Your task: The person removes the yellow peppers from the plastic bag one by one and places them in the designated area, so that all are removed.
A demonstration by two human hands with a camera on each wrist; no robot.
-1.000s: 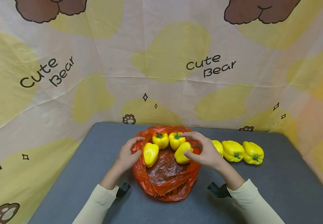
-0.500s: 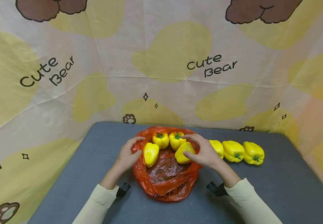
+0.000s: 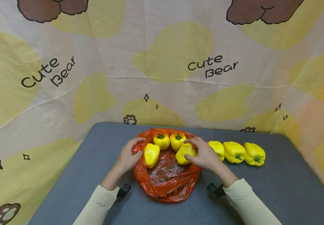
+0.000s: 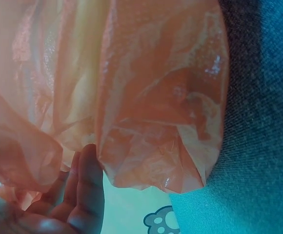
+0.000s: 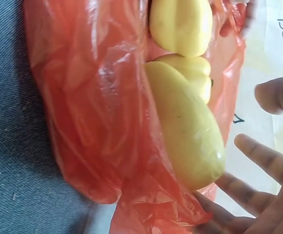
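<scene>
A red plastic bag (image 3: 167,192) printed "THANK YOU" stands with its mouth spread wide. Several yellow bell peppers lie inside along its far half, including a left pepper (image 3: 152,155) and a right pepper (image 3: 185,153). My left hand (image 3: 128,156) rests at the bag's left rim, thumb and fingers apart; in the left wrist view its fingers (image 4: 88,190) extend straight beside the film. My right hand (image 3: 206,156) is around the bag's right side, its fingers spread by the right pepper. In the right wrist view, its thumb and index finger stand away from that pepper (image 5: 190,131).
Right of the bag, more bell peppers lie in a row on the grey table (image 3: 285,187), among them a middle one (image 3: 234,152) and an end one (image 3: 254,154). A printed "Cute Bear" cloth (image 3: 167,56) hangs behind the table.
My right hand has shifted slightly left at the bag's right side, and its fingertips sit a little lower. More of the pepper row shows beside it. The left hand stays put.
</scene>
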